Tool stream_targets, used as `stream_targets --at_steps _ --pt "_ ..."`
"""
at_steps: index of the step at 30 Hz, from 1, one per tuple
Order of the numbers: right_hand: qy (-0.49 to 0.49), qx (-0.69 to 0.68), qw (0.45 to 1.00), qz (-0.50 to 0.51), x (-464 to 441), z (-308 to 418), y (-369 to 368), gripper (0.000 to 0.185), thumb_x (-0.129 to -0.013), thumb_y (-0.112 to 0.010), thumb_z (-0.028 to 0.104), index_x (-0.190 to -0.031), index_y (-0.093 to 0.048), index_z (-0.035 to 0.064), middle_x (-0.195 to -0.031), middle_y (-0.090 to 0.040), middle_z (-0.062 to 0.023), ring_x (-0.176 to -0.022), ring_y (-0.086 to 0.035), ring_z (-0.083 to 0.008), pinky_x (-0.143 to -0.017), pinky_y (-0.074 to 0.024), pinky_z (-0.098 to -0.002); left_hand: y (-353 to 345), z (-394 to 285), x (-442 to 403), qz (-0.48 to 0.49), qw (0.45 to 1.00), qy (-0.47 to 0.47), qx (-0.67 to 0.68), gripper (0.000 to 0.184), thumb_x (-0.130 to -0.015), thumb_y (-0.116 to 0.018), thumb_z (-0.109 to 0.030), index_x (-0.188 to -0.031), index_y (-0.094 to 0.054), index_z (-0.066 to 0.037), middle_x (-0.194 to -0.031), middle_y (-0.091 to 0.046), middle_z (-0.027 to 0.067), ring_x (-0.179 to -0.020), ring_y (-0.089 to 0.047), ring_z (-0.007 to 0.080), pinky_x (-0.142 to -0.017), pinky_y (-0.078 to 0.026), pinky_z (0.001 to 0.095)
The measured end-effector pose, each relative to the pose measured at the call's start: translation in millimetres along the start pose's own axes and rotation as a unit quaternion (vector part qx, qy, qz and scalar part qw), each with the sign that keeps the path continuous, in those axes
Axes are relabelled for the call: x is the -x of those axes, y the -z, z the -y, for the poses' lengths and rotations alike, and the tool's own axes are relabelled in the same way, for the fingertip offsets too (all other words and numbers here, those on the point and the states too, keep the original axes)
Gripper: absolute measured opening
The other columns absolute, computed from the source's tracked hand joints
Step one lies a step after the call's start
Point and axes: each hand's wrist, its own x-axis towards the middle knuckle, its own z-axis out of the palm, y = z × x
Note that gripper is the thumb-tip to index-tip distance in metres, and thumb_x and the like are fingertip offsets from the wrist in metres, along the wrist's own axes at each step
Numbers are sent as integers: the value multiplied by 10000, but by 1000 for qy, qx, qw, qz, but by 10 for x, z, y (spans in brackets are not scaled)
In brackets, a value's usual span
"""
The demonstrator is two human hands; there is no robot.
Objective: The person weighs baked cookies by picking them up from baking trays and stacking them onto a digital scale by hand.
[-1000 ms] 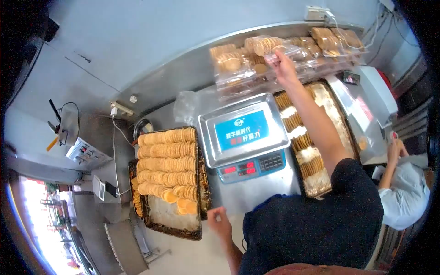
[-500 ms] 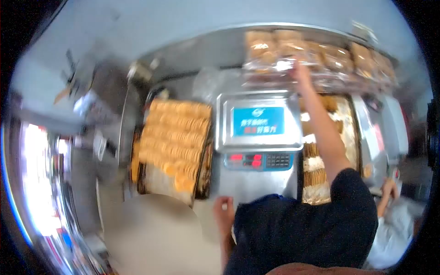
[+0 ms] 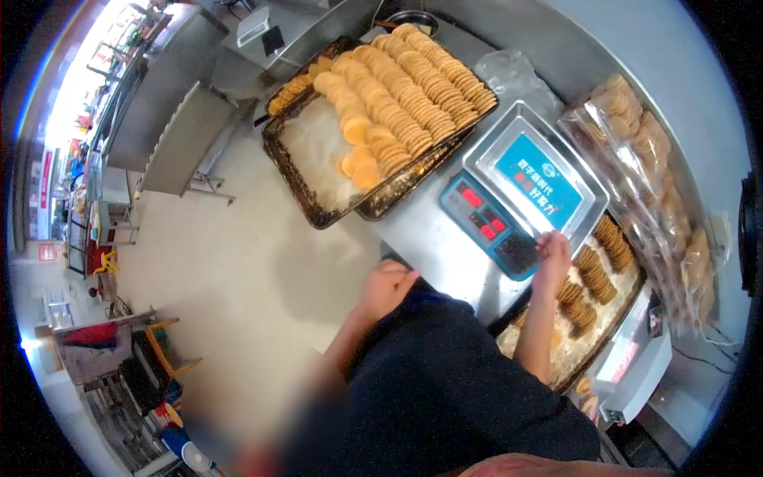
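My left hand (image 3: 387, 288) is loosely closed by the front edge of the metal table, with nothing seen in it. Over the right corner of a digital scale (image 3: 491, 230) is my right hand (image 3: 554, 254), fingers curled together. Whether anything is between those fingers is hidden. The scale's steel pan (image 3: 592, 193) bears a blue label with white and red writing, and its red digits are lit. Beyond my right wrist lies a baking tray (image 3: 628, 314) lined with pale paper, with rows of brown round biscuits (image 3: 594, 274) on it.
Stacked dark baking trays (image 3: 318, 215) hold rows of golden round biscuits (image 3: 405, 95). Bagged biscuits (image 3: 660, 159) line the back wall, near a crumpled clear bag (image 3: 517, 79). A white device (image 3: 640, 381) stands at right. Floor (image 3: 214, 270) and shop furniture are at left.
My right hand has drawn back from the bagged biscuits to the scale's corner. The view has turned, so the table appears slanted. My left hand stays low and closed near the table edge.
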Motion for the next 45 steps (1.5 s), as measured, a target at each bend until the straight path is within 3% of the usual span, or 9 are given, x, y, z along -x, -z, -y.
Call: stream_targets --at_steps 4,9,14,19,24,26,30,36,45 --pt "-27 38 997 69 494 -38 -579 158 -1084 -668 198 -1053 -681 44 -921 -729 -56 -775 -669 -125 -695 -521 -274 321 116 -45 -106 994 15 -37 252 -959 -788 -131 -767 -710 13 -830 -725 150 -776 -688 320 -702 -542 400" --pt "105 124 970 180 888 314 -1191 148 -1082 -661 157 -1055 -675 13 -931 -702 -43 -816 -631 -101 -757 -518 -259 724 738 -674 -210 975 74 -1 156 -971 -793 -158 -1054 -741 -36 -958 -727 123 -855 -718 254 -790 -580 385" --pt "113 175 954 217 1037 19 -1740 177 -1076 -662 174 -993 -657 18 -889 -706 -53 -772 -666 -113 -719 -538 -266 1209 1154 -1543 -94 972 139 -166 661 -1001 -725 -399 -1472 -521 16 -1355 -609 296 -1276 -585 465 -1090 -485 516" --pt "94 245 936 234 1238 -77 -2374 200 -1082 -659 204 -1020 -677 14 -924 -729 -58 -827 -733 -141 -735 -563 -282 1419 1148 -1955 14 971 183 -156 961 -942 -744 -594 -1594 -400 23 -1388 -529 270 -1349 -484 430 -1114 -445 518" --pt "102 285 920 250 1259 -91 -2606 195 -1071 -673 191 -1034 -697 0 -938 -738 -66 -835 -739 -151 -767 -584 -298 1308 1343 -2119 -19 974 145 -170 966 -918 -789 -560 -1560 -412 56 -1355 -524 273 -1292 -487 439 -1119 -425 521" --pt "137 313 909 241 1157 -186 -2482 181 -1061 -681 164 -1038 -713 -13 -950 -738 -73 -848 -726 -144 -792 -597 -310 1195 1319 -2186 -86 962 207 -159 859 -893 -831 -454 -1488 -488 62 -1260 -583 272 -1239 -518 450 -1059 -448 534" --pt "88 283 929 222 1144 -75 -2493 159 -1047 -700 140 -1049 -725 -17 -947 -740 -79 -872 -717 -141 -794 -594 -304 1023 1716 -2178 -129 985 109 -34 691 -816 -908 -213 -1346 -546 42 -1266 -600 264 -1205 -553 446 -1065 -457 513" --pt "142 359 887 252 1059 273 -2671 147 -1014 -717 134 -1012 -720 -13 -893 -728 -125 -806 -712 -199 -733 -557 -322 1004 1447 -2214 -104 983 148 32 459 -827 -867 -83 -1221 -638 -27 -1275 -619 205 -1172 -596 379 -1000 -486 477" --pt "140 367 884 254 1054 185 -2610 148 -1013 -723 147 -1013 -724 -1 -914 -718 -130 -796 -704 -232 -715 -549 -344 1212 1391 -2380 -190 980 2 -52 344 -940 -735 -30 -1274 -652 -10 -1222 -617 160 -1182 -603 373 -1029 -490 469"
